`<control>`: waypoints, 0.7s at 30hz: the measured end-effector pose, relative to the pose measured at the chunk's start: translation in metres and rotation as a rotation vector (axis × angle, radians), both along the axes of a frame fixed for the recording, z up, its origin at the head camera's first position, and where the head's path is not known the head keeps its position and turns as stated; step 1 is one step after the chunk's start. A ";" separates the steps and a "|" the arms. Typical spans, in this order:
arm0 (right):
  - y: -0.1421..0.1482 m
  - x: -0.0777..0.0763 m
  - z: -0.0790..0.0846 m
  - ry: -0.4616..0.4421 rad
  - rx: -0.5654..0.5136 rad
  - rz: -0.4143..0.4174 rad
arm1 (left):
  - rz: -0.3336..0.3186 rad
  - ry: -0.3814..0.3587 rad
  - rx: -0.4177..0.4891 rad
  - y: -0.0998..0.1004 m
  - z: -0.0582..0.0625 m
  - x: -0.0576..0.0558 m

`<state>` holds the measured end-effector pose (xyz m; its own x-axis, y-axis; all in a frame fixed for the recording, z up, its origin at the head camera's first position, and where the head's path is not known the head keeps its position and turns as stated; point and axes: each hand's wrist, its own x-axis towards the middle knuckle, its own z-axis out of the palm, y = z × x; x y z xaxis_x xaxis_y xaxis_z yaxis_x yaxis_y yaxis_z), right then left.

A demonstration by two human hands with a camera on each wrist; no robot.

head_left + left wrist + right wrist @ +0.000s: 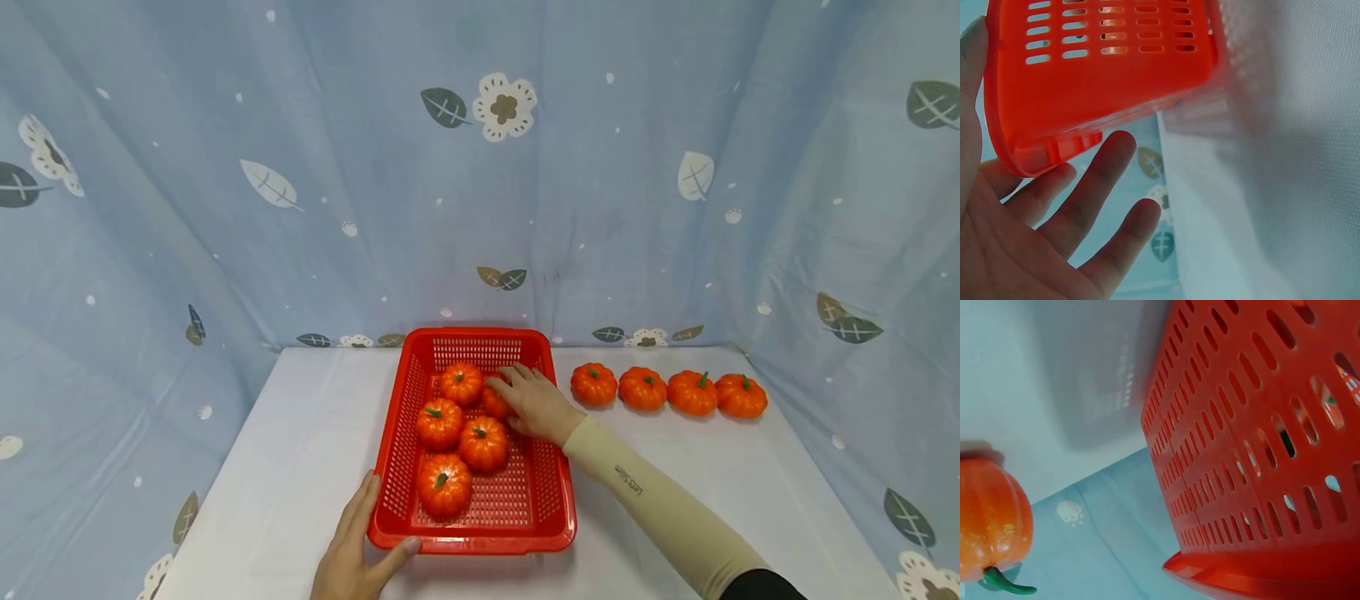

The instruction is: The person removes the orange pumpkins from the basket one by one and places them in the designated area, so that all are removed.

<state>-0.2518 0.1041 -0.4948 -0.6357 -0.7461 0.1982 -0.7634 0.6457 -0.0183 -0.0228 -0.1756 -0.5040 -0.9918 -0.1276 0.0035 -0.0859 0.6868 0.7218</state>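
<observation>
A red plastic basket (475, 545) with slotted walls holds several small orange pumpkins with green stems. Inside it, near the right wall, my right hand (536, 406) grips a pumpkin (497, 401), its fingers partly covering it. The right wrist view shows only the basket's outer wall (1235, 419), so that hand is hidden there. At the near left corner my left hand (352, 542) touches the basket, thumb at the front rim and fingers along the left side. In the left wrist view, the fingers (1094, 194) are extended and spread beside the basket's corner.
On the white table (300, 442), right of the basket, stands a row of several pumpkins, from a near one (594, 385) to one at the far end (741, 396). A blue patterned curtain (360, 167) hangs behind and at both sides.
</observation>
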 end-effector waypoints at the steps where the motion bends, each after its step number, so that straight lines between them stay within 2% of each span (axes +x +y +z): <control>1: 0.000 0.000 0.000 -0.002 -0.021 0.002 | -0.001 -0.004 0.003 0.000 0.000 0.000; 6: 0.001 0.000 0.001 -0.026 -0.111 0.001 | 0.001 -0.058 0.015 0.001 0.004 -0.001; 12: 0.002 0.003 0.002 -0.081 -0.212 -0.014 | -0.002 -0.045 0.017 0.002 0.003 0.000; 17: 0.004 0.005 0.002 -0.115 -0.387 -0.062 | 0.003 -0.099 0.034 0.002 0.005 0.000; 21: 0.009 0.010 0.000 -0.131 -0.542 -0.079 | 0.006 -0.098 0.033 0.003 0.006 -0.001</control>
<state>-0.2423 0.1132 -0.4951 -0.7306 -0.5088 0.4553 -0.6821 0.5728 -0.4545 -0.0243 -0.1730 -0.4984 -0.9864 -0.1324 -0.0975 -0.1612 0.6618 0.7321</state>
